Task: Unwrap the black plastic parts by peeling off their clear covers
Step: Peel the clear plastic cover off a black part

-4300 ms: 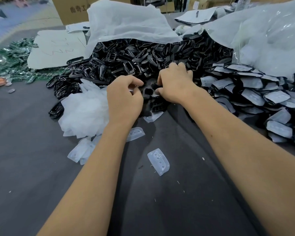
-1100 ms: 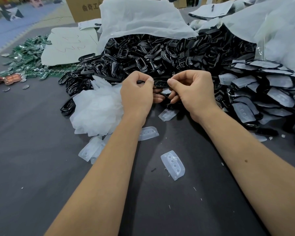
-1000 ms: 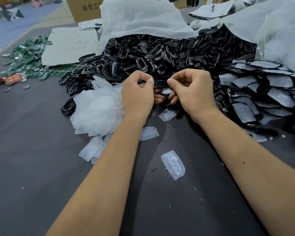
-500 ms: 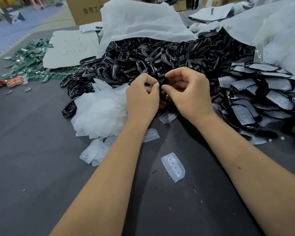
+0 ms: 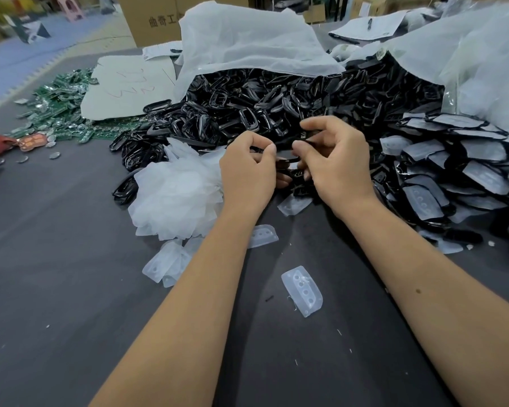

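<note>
Between my two hands is one black plastic part [image 5: 287, 160], held just above the table in front of a big heap of bare black parts [image 5: 276, 104]. My left hand [image 5: 247, 174] pinches its left end with thumb and forefinger. My right hand [image 5: 335, 163] grips its right end with curled fingers. Whether a clear cover is still on it is hidden by my fingers. At the right lies a pile of black parts with clear covers on them [image 5: 459, 171]. A heap of peeled clear covers [image 5: 177, 195] lies left of my left hand.
Loose clear covers lie on the dark table [image 5: 56, 274], one near the middle [image 5: 302, 290], another under my left forearm [image 5: 263, 235]. Green circuit boards [image 5: 59, 113] are at the far left, white sheets [image 5: 247, 39] drape the heap, and a cardboard box [image 5: 153, 19] stands behind.
Both hands have lifted the black part slightly and drawn a little apart, fingers shifting on its ends. The piles have not moved.
</note>
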